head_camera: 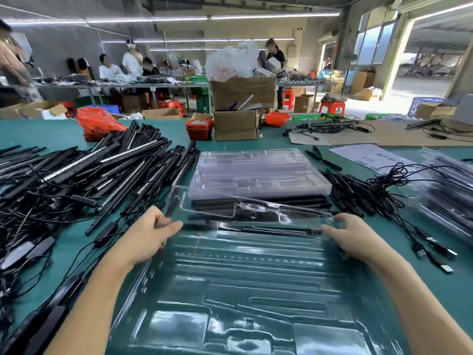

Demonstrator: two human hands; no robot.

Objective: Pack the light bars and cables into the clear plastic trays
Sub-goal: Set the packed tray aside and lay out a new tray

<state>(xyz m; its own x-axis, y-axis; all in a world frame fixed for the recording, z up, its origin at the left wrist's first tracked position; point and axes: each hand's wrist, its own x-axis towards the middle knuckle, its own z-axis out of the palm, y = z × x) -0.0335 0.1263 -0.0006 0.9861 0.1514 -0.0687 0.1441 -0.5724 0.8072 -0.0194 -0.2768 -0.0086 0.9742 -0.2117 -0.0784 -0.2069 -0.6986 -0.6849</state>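
Note:
A clear plastic tray [245, 283] lies open on the green table in front of me, its moulded slots bare. My left hand [151, 234] grips its far left edge with curled fingers. My right hand [350, 234] grips the far right edge. Just beyond it sits a stack of clear trays [256, 172] on top of dark light bars [258, 203]. A big heap of black light bars [107, 170] with tangled cables fills the left side. Black USB cables [399, 201] lie to the right.
Filled clear trays [450, 196] lie at the right edge. Cardboard boxes [236, 124], a red bin of small parts [199, 128] and an orange bag [98, 123] stand at the table's far side. People work at benches in the background.

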